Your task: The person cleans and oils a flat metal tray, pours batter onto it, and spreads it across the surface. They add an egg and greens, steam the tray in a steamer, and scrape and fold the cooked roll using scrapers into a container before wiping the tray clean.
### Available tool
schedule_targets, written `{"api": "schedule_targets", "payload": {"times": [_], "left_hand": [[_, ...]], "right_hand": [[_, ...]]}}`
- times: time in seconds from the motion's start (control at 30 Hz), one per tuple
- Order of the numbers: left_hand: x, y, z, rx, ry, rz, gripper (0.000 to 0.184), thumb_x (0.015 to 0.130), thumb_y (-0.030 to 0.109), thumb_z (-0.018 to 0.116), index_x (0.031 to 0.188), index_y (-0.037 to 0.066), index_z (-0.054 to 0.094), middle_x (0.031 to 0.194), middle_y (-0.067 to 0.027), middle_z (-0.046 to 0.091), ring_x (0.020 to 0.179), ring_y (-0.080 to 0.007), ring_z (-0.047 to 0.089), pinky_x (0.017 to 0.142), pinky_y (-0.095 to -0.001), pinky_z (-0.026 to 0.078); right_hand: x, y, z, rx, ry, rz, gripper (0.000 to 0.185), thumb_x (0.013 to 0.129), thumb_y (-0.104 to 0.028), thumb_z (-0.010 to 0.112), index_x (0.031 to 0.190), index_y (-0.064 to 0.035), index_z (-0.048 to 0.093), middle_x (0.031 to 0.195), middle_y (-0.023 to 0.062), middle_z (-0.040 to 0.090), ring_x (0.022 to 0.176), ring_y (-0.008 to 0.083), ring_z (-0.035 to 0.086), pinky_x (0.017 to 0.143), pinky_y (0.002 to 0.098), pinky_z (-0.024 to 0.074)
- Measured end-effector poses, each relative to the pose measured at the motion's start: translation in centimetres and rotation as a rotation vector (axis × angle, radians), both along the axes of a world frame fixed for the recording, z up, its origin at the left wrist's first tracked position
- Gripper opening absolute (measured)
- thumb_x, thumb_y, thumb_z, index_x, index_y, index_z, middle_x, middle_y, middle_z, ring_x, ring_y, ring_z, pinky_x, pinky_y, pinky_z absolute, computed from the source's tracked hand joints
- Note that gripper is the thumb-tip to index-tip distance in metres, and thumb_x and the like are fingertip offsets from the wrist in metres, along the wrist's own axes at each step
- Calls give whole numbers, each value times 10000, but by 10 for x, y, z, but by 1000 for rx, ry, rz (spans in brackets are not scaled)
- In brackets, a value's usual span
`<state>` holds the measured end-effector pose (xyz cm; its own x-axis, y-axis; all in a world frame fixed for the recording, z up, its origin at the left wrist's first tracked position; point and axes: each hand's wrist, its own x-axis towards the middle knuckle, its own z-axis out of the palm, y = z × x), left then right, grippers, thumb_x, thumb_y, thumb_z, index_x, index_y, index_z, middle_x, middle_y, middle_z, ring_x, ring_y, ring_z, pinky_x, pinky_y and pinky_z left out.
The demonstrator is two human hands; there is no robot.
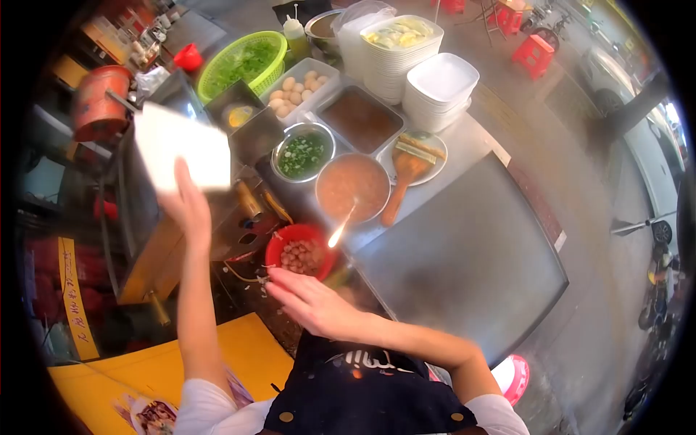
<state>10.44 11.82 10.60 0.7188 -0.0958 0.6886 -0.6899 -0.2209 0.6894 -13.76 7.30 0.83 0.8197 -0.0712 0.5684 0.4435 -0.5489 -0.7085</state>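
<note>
My left hand (187, 203) grips a white tray (181, 148) by its near edge at the left, over the dark metal cooking station; the thumb lies on top of it. My right hand (312, 301) is held flat with its fingers stretched out and together, holding nothing. Just beyond it sits a red bowl (301, 254) of pinkish chopped pieces. Behind that stand a round metal pot (353, 187) of pinkish-brown mixture, a metal bowl of chopped green onion (303, 154) and a rectangular tray of dark sauce (362, 118).
At the back are a green basket (243, 65) of leaves, a box of eggs (299, 89) and stacks of white trays (441, 81). A wooden-handled brush (406, 177) rests on a plate. A grey metal panel (460, 254) lies at the right. Red stools (533, 54) stand beyond.
</note>
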Motion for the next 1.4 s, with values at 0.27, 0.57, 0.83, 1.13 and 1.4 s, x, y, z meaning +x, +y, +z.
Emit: {"api": "schedule_targets", "payload": {"times": [0.27,0.57,0.83,1.13,1.4], "left_hand": [[83,-106,-93,-94,402,-176,351,885,91,597,1189,-24,464,1119,-119,536,907,-194,618,652,-274,537],[-97,53,-223,812,802,-761,298,880,239,642,1047,12,544,845,-112,621,728,-252,631,630,-334,505],[-129,16,-256,1333,855,-816,353,775,248,660,951,-54,606,969,-272,617,882,-444,618,777,-498,504],[-125,12,-253,1212,964,-757,351,699,268,677,972,48,654,916,-238,649,908,-410,626,775,-489,501],[-136,37,-253,1257,1182,-743,381,690,263,662,1040,115,630,961,-196,665,969,-416,604,841,-491,480]], "right_hand": [[-58,-113,-56,59,470,-637,280,819,6,581,1098,-6,575,1176,190,557,1062,348,562,836,396,509],[16,-255,-136,-823,588,-358,460,698,-68,638,1146,-159,585,1367,209,372,1314,345,329,947,471,398],[50,-304,-59,-525,826,-455,291,786,28,580,1052,-87,595,936,95,621,796,230,634,698,330,512],[164,-280,-80,270,411,-579,185,944,-146,547,1094,-69,622,932,32,620,799,129,594,765,259,505],[101,-268,-77,327,302,-772,191,933,-131,574,1097,-51,631,975,71,633,861,170,658,797,280,496]]}}
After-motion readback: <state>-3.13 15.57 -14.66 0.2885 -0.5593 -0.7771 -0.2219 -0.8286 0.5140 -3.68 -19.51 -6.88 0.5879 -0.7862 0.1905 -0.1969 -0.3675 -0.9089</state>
